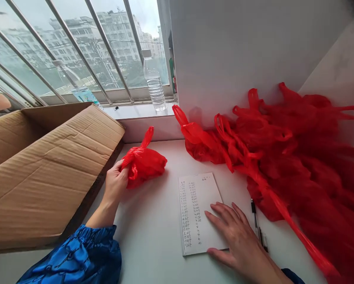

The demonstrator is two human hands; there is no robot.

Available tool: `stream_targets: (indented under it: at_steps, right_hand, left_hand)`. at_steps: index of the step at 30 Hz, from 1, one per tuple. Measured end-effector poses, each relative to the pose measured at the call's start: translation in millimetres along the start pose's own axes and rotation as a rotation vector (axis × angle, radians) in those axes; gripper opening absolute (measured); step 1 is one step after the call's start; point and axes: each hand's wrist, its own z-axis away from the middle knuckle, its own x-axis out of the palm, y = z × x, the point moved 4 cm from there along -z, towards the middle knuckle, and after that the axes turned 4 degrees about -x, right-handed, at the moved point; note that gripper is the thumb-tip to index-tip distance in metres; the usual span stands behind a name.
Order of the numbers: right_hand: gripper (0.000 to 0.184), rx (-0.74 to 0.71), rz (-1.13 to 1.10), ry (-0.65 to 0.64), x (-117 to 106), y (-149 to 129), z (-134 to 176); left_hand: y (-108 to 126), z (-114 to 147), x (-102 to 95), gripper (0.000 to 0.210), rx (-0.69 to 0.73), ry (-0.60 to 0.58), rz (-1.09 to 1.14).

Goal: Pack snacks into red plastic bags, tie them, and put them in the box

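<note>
My left hand [117, 179] is closed around the gathered side of a small red plastic bag [149, 163], which bulges with contents I cannot make out. One loop handle of the bag sticks up. Spread out, the fingers of my right hand [233, 228] rest on the right part of a white notepad [199, 197]. Handwritten columns of numbers fill the left half of its page. To the right of that hand lies a black pen [255, 215], its lower part close to another small black and clear item [264, 240].
A large pile of red plastic bags [307, 157] covers the table's right side against the wall. An open cardboard box [55, 169] stands at the left. On the sill of the barred window are a clear water bottle [155, 85] and a second bottle [84, 92] behind the box.
</note>
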Motion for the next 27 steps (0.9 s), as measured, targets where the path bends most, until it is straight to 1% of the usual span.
stream_targets:
  at_steps: [3, 7, 9, 12, 14, 16, 21, 27]
  right_hand:
    - [0.076, 0.005, 0.034, -0.016, 3.8, 0.5, 2.4]
    - [0.076, -0.011, 0.062, -0.009, 6.5, 1.1, 2.9]
    - [0.076, -0.017, 0.066, -0.008, 6.7, 1.2, 3.3]
    - [0.073, -0.011, 0.072, -0.009, 6.0, 0.4, 4.3]
    - [0.073, -0.003, 0.077, -0.01, 5.0, -0.7, 4.7]
    - [0.073, 0.003, 0.078, -0.014, 3.7, -2.0, 4.3]
    - [0.073, 0.021, 0.078, -0.041, -0.1, -3.9, 2.1]
    - [0.073, 0.035, 0.081, -0.04, -3.4, -7.0, 1.2]
  left_hand:
    - [10.6, 12.6, 9.6, 0.056, -0.009, -0.081, 0.063]
    - [16.9, 23.4, 23.5, 0.052, 0.052, -0.096, 0.055]
    - [14.2, 31.8, 32.0, 0.046, 0.1, -0.12, 0.01]
    - [5.4, 48.4, 44.8, 0.036, 0.162, -0.231, -0.091]
    - [-0.9, 58.5, 49.0, 0.033, 0.188, -0.301, -0.158]
    - [-5.8, 64.7, 48.9, 0.033, 0.206, -0.332, -0.209]
    - [-15.6, 69.6, 45.4, 0.035, 0.227, -0.317, -0.27]
    - [-23.9, 76.1, 49.7, 0.033, 0.244, -0.272, -0.31]
